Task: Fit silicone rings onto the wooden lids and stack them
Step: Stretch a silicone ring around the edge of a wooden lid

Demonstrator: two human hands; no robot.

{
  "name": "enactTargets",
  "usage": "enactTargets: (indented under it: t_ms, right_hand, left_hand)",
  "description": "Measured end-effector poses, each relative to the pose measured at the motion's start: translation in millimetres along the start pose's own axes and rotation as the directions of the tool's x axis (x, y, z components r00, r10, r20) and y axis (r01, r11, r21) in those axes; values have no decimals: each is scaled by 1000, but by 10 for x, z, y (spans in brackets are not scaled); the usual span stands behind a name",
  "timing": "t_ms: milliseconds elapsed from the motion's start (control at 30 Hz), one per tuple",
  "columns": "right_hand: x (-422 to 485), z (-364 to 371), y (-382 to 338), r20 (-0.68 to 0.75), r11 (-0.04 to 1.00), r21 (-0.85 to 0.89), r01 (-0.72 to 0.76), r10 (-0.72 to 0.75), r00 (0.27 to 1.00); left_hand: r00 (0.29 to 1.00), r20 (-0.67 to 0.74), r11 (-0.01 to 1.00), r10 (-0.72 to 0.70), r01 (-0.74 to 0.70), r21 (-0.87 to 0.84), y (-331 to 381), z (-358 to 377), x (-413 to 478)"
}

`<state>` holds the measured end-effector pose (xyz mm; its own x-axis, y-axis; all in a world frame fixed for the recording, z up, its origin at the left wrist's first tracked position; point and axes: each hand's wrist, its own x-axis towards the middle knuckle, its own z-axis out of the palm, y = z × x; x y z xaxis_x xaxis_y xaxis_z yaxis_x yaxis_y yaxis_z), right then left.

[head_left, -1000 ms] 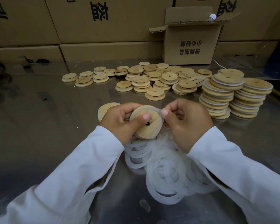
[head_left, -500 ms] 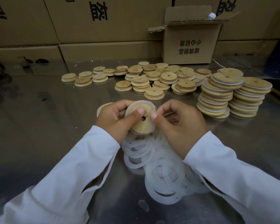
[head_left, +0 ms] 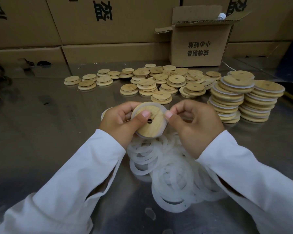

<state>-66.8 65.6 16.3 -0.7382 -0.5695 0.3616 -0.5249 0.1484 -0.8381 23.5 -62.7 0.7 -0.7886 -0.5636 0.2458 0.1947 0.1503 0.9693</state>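
I hold one wooden lid (head_left: 150,125) above the steel table (head_left: 41,132), in front of me and between my hands. It is a round disc with no long axis. Its flat face tilts up toward me, the far edge is raised, and a small hole sits near the middle. My left hand (head_left: 120,122) grips it, fingers curled behind and thumb pressed on the face just above the hole. A silicone ring (head_left: 156,104) shows around the lid's far and right rim. My right hand (head_left: 193,127) pinches that ring at the lid's right edge between thumb and forefinger, the other fingers curled.

Directly under my hands lies a pile of loose rings (head_left: 172,174), overlapping one another. Another lid (head_left: 105,112) peeks out behind my left hand. Farther back, bare lids (head_left: 159,80) are scattered in low heaps. To the right stand two tall stacks of ringed lids (head_left: 232,97), side by side. An open cardboard box (head_left: 196,48) stands behind them against a wall of cartons (head_left: 108,22).
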Motion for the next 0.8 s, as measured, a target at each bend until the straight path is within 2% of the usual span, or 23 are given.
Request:
enactTargets:
  t_ms: [233, 367, 600, 800]
  right_hand:
    - [36, -52, -30, 79, 981, 186, -48, 34, 996]
    - [39, -55, -45, 76, 980, 197, -37, 22, 997]
    - [-18, -62, -115, 51, 992, 21, 125, -126, 991]
    - [-5, -90, -129, 71, 988, -49, 147, -144, 987]
  left_hand:
    - [995, 73, 985, -73, 84, -151, 52, -33, 11]
    - [996, 69, 983, -61, 72, -172, 79, -34, 11]
    - [999, 50, 984, -11, 20, -179, 148, -69, 15]
    - [999, 33, 985, 16, -10, -173, 165, -68, 10]
